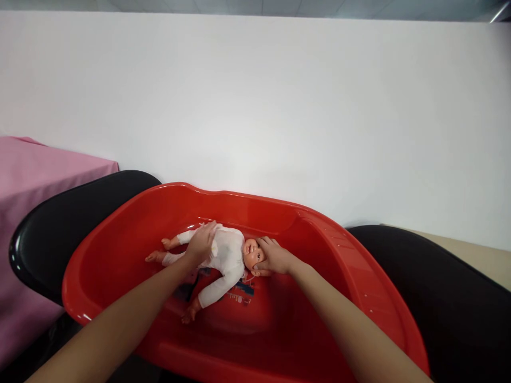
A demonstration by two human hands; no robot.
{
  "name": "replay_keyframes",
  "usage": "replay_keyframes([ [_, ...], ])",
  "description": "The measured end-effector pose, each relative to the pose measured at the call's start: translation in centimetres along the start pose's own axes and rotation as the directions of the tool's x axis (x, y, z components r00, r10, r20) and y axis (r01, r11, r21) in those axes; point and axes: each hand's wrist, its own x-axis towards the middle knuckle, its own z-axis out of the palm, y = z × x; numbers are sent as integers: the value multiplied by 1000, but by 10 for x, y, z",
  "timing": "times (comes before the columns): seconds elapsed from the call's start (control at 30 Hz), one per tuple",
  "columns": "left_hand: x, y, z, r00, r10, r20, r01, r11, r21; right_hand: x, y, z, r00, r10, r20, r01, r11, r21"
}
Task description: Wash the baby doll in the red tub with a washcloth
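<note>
A baby doll (227, 250) in a white long-sleeved outfit lies on its back in a red plastic tub (251, 205). Its head points right and its feet point left. My left hand (202, 243) is closed over the doll's hip and lower belly, the fingertips partly lost against the white cloth. Around the top and side of the doll's head, my right hand (276, 256) has its thumb and fingers apart, gripping it near the forehead and ear. One doll arm stretches toward the near side of the tub.
Black rounded seats or stools (75, 229) flank the tub on the left, with another black surface (447, 298) on the right. A pink cloth (43, 175) covers a table at far left. The white wall (255, 106) stands just behind the tub. Printed pictures mark the tub's floor.
</note>
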Motion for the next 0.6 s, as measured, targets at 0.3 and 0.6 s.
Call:
replay_keyframes([
  [0.3,-34,32,10,922,216,321,-231,973,9,0,-2,0,1000,-2,3,2,1000,-18],
  [0.6,-32,6,13,934,137,331,-182,977,109,-1,-5,-2,1000,16,4,-16,1000,-4],
])
